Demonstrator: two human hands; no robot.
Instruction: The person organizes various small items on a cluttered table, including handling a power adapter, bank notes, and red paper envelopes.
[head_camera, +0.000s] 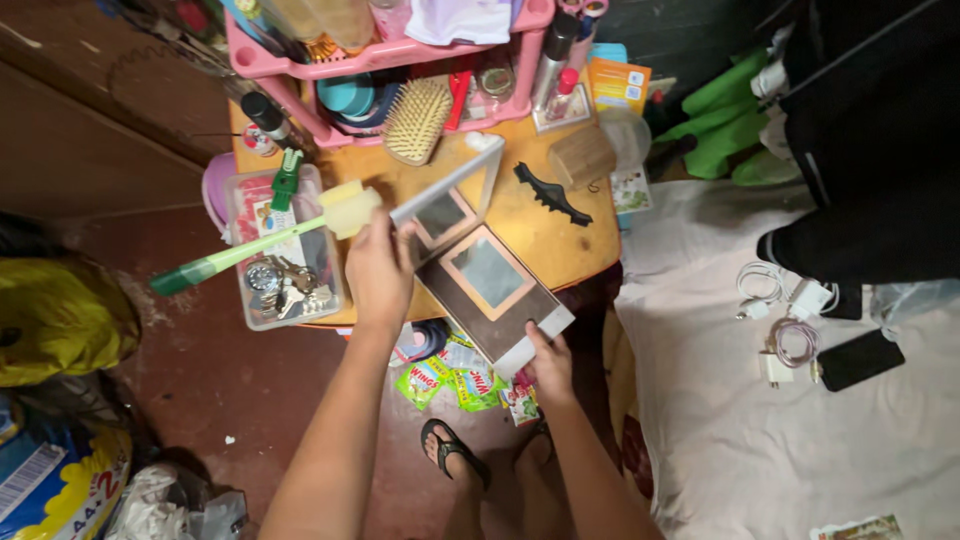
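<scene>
Folding mirror (487, 280) between both hands, right hand (548, 365) gripping corner

Desk (585, 235): hairbrush (416, 120), black clip (551, 194), pink rack (400, 55), key tub (282, 270) (watch inside too). Bed (720, 420): chargers (790, 320), phone (860, 359). Floor: sachets (455, 382).

A glossy mirror (487, 272) set in a smooth brown frame is seen, held by the right hand (548, 366); a second glossy framed mirror (446, 214) is gripped by the left hand (378, 268). The table (570, 240) top is shown as smooth, matt wood-look laminate. A clear plastic box (283, 250) holds shiny metal keys (290, 292). The shelf rack (400, 55) is glossy pink plastic. A matt wooden hairbrush (415, 120) is noted. The bed sheet (740, 420) is matt, creased cloth. The floor (215, 370) looks rough and dull.
</scene>
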